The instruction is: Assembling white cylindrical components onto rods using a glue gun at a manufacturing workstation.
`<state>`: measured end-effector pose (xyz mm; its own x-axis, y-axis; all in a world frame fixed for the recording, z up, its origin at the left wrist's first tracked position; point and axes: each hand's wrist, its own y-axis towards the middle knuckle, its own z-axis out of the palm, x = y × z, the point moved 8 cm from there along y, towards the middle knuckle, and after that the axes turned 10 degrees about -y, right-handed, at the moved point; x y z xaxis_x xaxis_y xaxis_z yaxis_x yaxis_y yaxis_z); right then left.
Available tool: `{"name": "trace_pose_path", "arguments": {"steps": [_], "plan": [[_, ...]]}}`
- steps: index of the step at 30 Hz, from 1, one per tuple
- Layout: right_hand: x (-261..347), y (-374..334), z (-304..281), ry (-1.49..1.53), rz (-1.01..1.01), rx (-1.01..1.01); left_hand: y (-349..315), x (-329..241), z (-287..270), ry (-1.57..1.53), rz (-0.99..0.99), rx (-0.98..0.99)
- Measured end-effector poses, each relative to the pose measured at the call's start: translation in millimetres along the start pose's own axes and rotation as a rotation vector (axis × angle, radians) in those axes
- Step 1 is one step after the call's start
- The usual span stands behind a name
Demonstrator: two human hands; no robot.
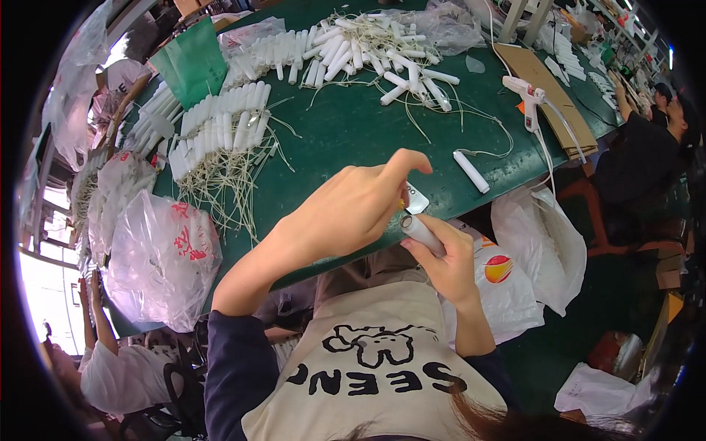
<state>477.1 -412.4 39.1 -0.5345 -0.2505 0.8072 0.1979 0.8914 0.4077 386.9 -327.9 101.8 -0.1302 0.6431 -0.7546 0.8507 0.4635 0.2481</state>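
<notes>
Hands near each other over the counter's front edge: R hand (pixel 452 268) is closed round a white tube (pixel 423 234); L hand (pixel 349 209) is bent over it, fingers curled, w/ a tiny yellow bit (pixel 401 205) at the tips. Can't tell if L is pinching that or just near it, or if L touches the tube.

Tube's long axis slants, open end up-left twd L fingertips, other end down-right into R palm. R has it; L is just up-left of the opening.

Surface: green counter (pixel 331 140), smooth, a bit shiny. A pale flat piece (pixel 417 198) lies just beyond the tube. Loose tube w/ cord (pixel 471 172) to the right, glue gun (pixel 528 103) farther back by a cardboard strip (pixel 523 62). Big tube pile (pixel 368 55) at the back; tube rows (pixel 220 132) w/ tangled wires (pixel 220 184) on the left.

Room: clear bag (pixel 158 257) at left edge, white bag (pixel 507 294) below right; co-workers L (pixel 129 378) & R (pixel 643 158).
</notes>
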Motion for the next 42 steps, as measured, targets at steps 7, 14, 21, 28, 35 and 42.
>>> {"name": "trace_pose_path", "arguments": {"steps": [7,14,21,28,35,42], "plan": [[3,0,7,-0.035,-0.049,0.023,-5,-6,13,0.014,0.088,0.151],[-12,-12,33,-0.022,-0.08,0.101,-17,8,29,0.013,-0.036,0.198],[-34,-17,34,0.177,0.089,0.045,-18,112,-20,0.113,-0.349,-0.235],[-32,-14,28,0.11,0.047,-0.027,-29,150,-7,0.363,-0.38,-0.168],[-28,-12,30,0.074,0.063,-0.013,-38,139,-21,-0.061,-0.616,-0.184],[-22,-9,31,0.09,0.094,0.004,-44,85,24,-0.986,-0.636,0.128]]}}
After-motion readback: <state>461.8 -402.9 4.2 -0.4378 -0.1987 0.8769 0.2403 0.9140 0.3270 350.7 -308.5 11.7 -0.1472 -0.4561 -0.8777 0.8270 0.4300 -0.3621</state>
